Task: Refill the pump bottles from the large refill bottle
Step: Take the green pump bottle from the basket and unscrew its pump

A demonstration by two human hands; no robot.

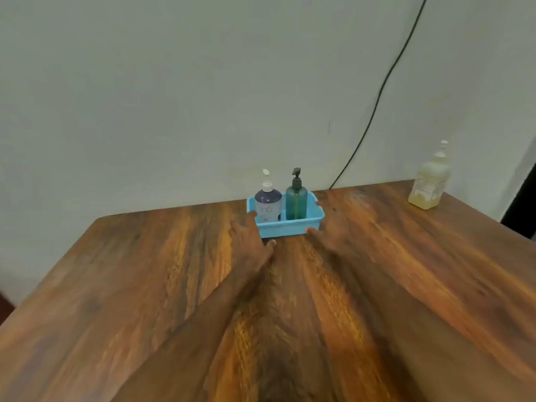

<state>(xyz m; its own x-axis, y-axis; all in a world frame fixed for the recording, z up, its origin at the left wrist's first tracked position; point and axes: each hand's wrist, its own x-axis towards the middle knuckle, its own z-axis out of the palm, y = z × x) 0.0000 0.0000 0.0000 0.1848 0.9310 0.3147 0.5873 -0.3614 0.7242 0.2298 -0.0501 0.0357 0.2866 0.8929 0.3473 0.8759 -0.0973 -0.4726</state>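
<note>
A small blue basket (290,226) stands at the far edge of the wooden table, against the wall. Two pump bottles stand upright in it: a dark blue bottle with a white pump (268,203) on the left and a teal bottle with a dark pump (296,203) on the right. My left hand (249,236) touches the basket's left front corner with spread fingers. My right hand (329,224) touches its right side, fingers apart. The large refill bottle (430,182), with pale yellow liquid and a white pump, stands alone at the far right of the table.
The wooden table (174,285) ends at a pale wall behind the basket. A black cable (383,91) runs down the wall to the table's back edge. A dark object (525,204) sits past the table's right edge.
</note>
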